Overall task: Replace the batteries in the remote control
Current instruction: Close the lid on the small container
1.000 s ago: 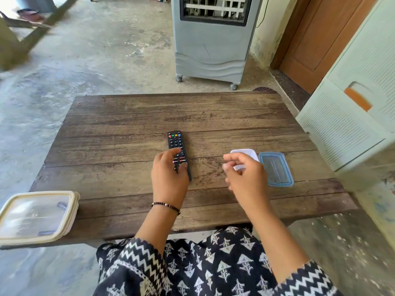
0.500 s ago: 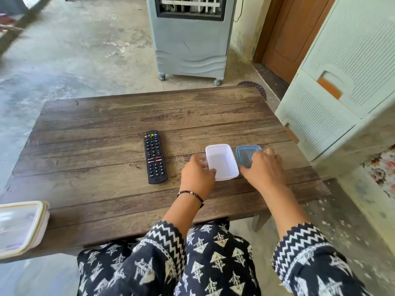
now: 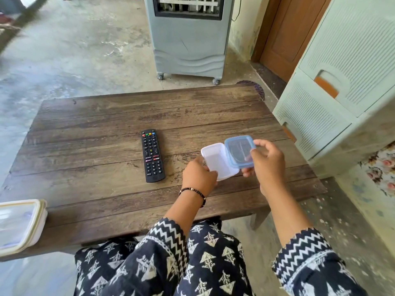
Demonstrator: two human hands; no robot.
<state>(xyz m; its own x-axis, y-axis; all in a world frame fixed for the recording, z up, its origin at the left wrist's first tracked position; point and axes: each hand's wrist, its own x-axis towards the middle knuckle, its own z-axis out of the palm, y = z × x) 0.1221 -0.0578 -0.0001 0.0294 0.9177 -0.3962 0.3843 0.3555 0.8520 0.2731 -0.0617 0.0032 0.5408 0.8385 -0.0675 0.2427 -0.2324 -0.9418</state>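
A black remote control [image 3: 152, 155] lies button side up near the middle of the wooden table [image 3: 106, 124], untouched. To its right my left hand [image 3: 198, 176] grips the near edge of a small white plastic box [image 3: 215, 159], which looks empty inside. My right hand [image 3: 267, 161] holds a blue-rimmed clear lid [image 3: 238, 149], lifted and tilted over the box's right side. No batteries are visible.
A larger lidded clear container [image 3: 19, 223] sits at the table's near left corner. A grey air cooler [image 3: 188, 35] stands on the floor beyond the table. Pale green plastic drawers [image 3: 333, 92] stand close to the table's right edge, beside a brown door [image 3: 286, 33].
My left hand let go of the remote and went to the white box. My right hand picked the blue lid up off the table and brought it over the box.
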